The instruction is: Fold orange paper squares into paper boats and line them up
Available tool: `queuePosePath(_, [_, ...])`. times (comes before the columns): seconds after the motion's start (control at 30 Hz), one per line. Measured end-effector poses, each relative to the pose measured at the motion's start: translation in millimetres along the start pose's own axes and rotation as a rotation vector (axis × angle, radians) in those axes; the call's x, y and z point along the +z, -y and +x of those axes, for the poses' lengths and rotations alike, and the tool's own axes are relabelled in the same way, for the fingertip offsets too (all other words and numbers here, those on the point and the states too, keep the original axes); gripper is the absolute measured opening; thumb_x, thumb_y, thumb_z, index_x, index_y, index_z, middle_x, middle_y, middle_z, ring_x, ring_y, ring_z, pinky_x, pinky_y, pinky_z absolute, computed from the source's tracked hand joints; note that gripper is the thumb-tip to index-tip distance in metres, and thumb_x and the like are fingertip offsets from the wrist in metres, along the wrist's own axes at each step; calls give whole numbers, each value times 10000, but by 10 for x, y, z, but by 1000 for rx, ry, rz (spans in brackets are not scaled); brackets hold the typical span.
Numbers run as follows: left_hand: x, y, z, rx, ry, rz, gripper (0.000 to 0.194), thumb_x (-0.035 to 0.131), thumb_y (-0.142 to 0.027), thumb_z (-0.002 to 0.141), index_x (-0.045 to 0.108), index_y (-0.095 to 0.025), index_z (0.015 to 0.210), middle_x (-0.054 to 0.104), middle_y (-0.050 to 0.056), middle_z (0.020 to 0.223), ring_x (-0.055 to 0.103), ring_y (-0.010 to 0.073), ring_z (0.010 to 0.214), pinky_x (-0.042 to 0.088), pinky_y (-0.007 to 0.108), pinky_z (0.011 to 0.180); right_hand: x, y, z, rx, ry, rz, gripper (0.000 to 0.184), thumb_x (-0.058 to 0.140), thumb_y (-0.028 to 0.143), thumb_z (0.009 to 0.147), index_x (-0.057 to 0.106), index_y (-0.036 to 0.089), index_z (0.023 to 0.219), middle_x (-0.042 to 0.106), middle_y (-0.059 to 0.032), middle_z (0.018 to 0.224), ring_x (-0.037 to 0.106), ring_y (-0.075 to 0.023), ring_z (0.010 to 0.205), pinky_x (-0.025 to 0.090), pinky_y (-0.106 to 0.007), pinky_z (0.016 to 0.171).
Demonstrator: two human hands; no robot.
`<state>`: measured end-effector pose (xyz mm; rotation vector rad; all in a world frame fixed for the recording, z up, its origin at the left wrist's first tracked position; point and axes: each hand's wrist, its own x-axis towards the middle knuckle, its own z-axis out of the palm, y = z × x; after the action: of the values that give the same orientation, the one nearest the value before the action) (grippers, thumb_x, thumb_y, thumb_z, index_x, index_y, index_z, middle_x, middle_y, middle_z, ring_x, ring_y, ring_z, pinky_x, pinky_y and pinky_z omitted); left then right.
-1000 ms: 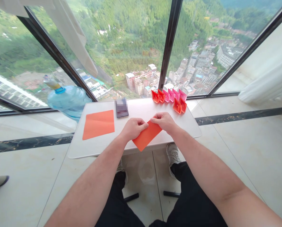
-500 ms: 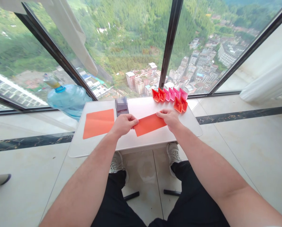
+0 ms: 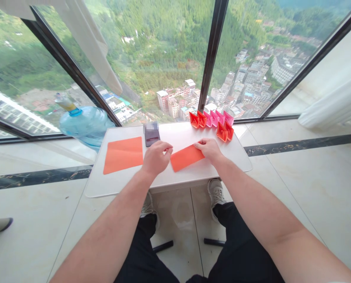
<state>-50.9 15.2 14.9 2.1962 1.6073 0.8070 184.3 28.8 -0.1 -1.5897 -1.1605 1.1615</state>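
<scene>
A folded orange paper [image 3: 187,157] lies flat on the small white table [image 3: 175,177] in front of me. My right hand [image 3: 210,150] rests on its right end, fingers curled over the far corner. My left hand [image 3: 155,158] is loosely curled at the paper's left end, fingertips at its far left corner. A flat, unfolded orange sheet [image 3: 123,155] lies further left on the table.
A dark phone [image 3: 151,136] lies at the table's far edge. Several folded red, orange and pink paper shapes [image 3: 215,122] stand in rows at the far right. A blue water jug [image 3: 85,125] lies on the floor by the window. My legs and shoes are under the table.
The folded paper was held tilted over the near edge; it has been turned and laid flat on the table. My left hand has eased back at its left end.
</scene>
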Motion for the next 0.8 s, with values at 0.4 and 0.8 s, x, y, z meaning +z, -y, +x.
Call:
queuePosePath(0.4, [414,-96,-133,344,239,276,305,449,-102,906,726,-180,1007,634,109,972,569,235,951,501,367,892,87,-177,3,-427,47,-658,69,662,237,741,726,216,757,683,-12,781,604,-172,741,447,-288,712])
queuePosePath(0.8, [461,-91,-182,301,232,280,283,433,-111,929,677,-147,1069,622,113,988,560,231,947,495,353,893,73,-350,-174,-936,-1,-874,248,534,146,936,761,239,901,669,-69,864,561,-206,884,465,-296,783])
